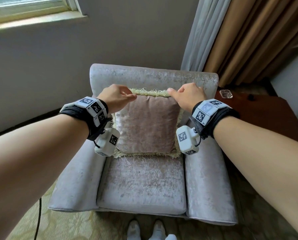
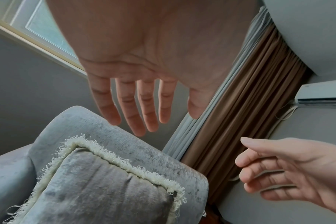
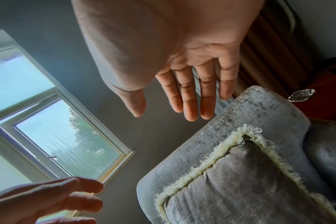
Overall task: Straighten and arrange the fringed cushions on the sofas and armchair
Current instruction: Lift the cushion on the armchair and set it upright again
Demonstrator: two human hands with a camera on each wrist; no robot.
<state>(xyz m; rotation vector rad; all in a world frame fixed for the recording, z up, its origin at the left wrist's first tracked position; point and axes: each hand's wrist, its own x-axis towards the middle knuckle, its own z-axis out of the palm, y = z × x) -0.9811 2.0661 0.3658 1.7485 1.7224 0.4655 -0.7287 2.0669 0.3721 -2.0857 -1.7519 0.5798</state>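
A mauve velvet cushion (image 1: 146,125) with a cream fringe leans upright against the back of a pale grey velvet armchair (image 1: 141,184). My left hand (image 1: 117,97) hovers at the cushion's top left corner and my right hand (image 1: 188,96) at its top right corner. The left wrist view has the left hand (image 2: 153,118) with straight, spread fingers above the cushion (image 2: 98,189), clear of the fringe. Seen from the right wrist, the right hand (image 3: 175,106) is likewise flat and apart from the cushion (image 3: 240,189). Neither hand holds anything.
A dark wooden side table (image 1: 266,111) with a glass ashtray (image 1: 226,93) stands right of the armchair. Brown and grey curtains (image 1: 248,35) hang behind it. A window (image 1: 28,7) is up on the left. A black cable (image 1: 39,219) crosses the carpet by my feet (image 1: 144,229).
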